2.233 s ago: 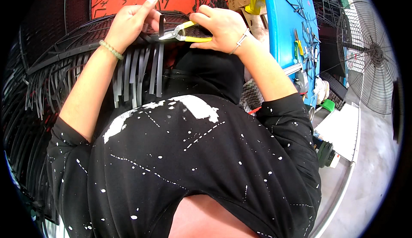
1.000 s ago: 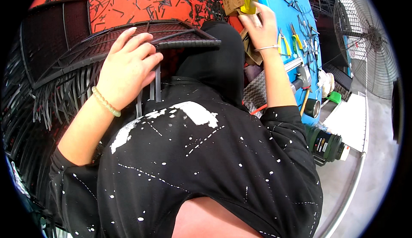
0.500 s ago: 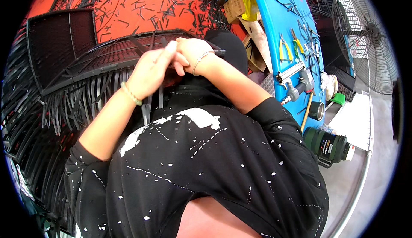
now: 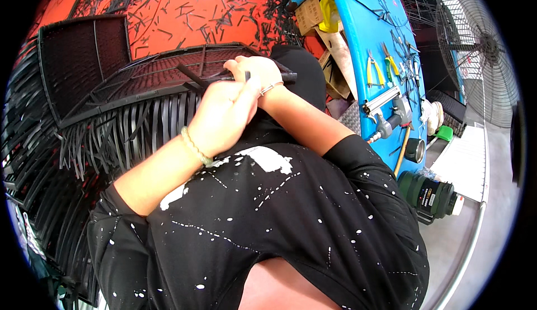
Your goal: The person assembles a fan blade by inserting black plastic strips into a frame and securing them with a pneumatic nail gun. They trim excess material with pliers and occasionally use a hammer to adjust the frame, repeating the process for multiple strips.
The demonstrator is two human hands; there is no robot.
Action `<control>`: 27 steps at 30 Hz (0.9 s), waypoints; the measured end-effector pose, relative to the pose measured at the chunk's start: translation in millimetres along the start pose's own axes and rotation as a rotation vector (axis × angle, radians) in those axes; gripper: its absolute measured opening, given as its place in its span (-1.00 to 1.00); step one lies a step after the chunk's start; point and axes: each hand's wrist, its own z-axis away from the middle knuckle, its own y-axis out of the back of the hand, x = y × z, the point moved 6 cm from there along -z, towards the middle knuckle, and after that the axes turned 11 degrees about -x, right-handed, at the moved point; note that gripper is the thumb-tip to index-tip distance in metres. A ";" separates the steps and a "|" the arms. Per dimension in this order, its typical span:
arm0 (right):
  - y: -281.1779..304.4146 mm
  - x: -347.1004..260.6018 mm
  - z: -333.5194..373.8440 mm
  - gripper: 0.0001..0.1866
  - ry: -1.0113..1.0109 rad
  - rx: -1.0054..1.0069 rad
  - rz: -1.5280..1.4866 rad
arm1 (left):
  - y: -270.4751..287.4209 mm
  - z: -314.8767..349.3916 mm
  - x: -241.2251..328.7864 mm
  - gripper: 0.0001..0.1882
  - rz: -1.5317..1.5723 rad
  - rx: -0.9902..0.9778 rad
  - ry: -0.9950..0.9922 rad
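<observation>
I see black wicker panel [image 4: 159,70], flat strips [image 4: 146,118] fringing its edge | left hand [image 4: 222,111] pinching black strip [image 4: 247,75] | right hand [image 4: 260,70]: can't tell grip

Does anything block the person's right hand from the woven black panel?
Nothing visible does: the right hand is near the right end of the woven black panel. The left hand partly covers the right one in view, so contact underneath is hidden.

Light was bright, corners black.
The left hand [image 4: 224,114] looked perhaps slightly blurred; the white rail [image 4: 467,258] bent strongly; black strips [image 4: 159,121] shone.
</observation>
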 end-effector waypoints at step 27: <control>57.9 16.0 -11.7 -0.80 0.275 0.574 -0.322 | 84.2 7.3 -53.7 -0.48 -1.109 0.256 0.004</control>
